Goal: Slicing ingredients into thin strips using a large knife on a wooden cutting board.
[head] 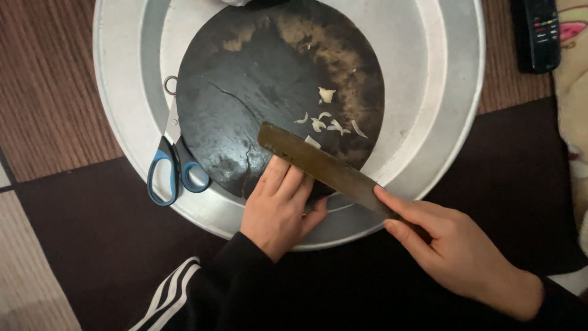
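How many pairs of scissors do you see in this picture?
1. The blue-handled metal scissors lie in the round silver metal tray, left of the dark round cutting board. None seem hidden.

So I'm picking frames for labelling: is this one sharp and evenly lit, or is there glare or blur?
Head view: mostly sharp; the scissors and pale shavings read clearly. Soft sheen on the metal tray, no blown-out glare. The dark round board and dark cloth swallow detail. The knife and right hand look slightly soft; the left hand is clear.

Matt metal tray (441, 122), cracked dark wooden board (245, 104), tarnished metal knife (318, 162)
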